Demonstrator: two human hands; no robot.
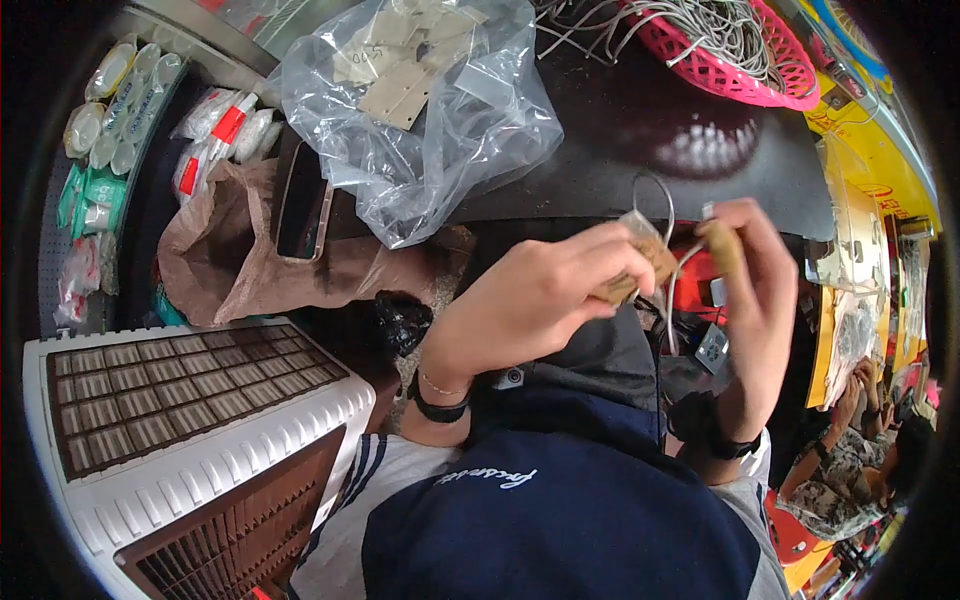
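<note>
My left hand (555, 290) is closed in a pinch in front of my body, just past the near table edge. Tan coverings wrap some fingertips, and a small pale piece (636, 224) shows at them; its kind is unclear. My right hand (755, 275) pinches a thin grey-white cable (690, 255) near a small light end at the fingertips, its thumb also wrapped in tan. The cable loops up between both hands and hangs down below them. Whether my left fingers grip the cable too is hidden.
A dark table (600, 130) carries a clear plastic bag (450, 150) of flat beige plates and a pink basket (800, 80) of grey cables. A phone (303, 205) lies on brown cloth (225, 240) at left, above a white air cooler (200, 440). Another person (840, 480) works at far right.
</note>
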